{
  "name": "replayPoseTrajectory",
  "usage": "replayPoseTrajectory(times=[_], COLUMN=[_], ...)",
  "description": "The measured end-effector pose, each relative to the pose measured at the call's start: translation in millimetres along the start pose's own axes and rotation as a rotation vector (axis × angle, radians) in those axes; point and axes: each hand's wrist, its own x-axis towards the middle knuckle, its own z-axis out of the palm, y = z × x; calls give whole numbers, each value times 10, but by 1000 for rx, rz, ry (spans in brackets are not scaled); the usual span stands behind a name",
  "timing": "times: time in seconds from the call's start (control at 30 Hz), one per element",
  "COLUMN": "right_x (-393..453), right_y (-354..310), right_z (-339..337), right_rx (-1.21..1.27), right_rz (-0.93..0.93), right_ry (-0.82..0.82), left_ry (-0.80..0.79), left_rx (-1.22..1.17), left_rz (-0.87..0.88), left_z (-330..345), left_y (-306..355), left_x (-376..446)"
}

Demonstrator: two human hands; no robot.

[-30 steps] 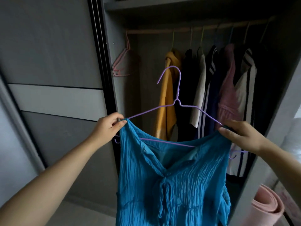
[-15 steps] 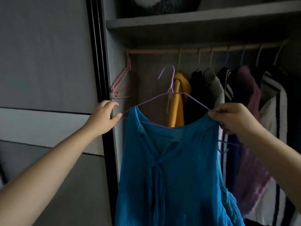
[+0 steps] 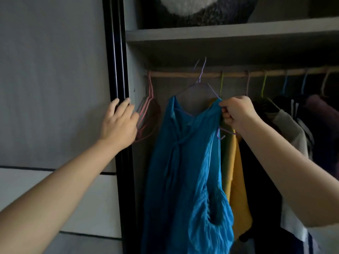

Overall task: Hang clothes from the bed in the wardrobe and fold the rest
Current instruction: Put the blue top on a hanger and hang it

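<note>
Head view, left hand [image 3: 118,123] released blue top [image 3: 185,162], hanger [image 3: 201,77] raised

Hanger [image 3: 201,77] hook is blurring at the rod [image 3: 183,74]; whether it is over the rod cannot be told. Blue top [image 3: 185,162] is running off the bottom edge. Right hand [image 3: 236,112] is hiding the hanger's shoulder. Furry item [image 3: 200,8] on the shelf [image 3: 229,33] is being cut off at the top.
</note>
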Motion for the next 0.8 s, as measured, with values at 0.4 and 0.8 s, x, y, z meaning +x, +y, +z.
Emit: replayPoseTrajectory(times=[0.4,0.8], right_x=[862,779], right_y=[150,390], right_z=[467,550], right_rx=[-428,-718], right_rz=[-74,-62], right_ry=[216,46], left_ry=[338,305], left_rx=[37,21], left_rz=[34,25], left_z=[349,383], left_y=[-114,-107], left_x=[15,3])
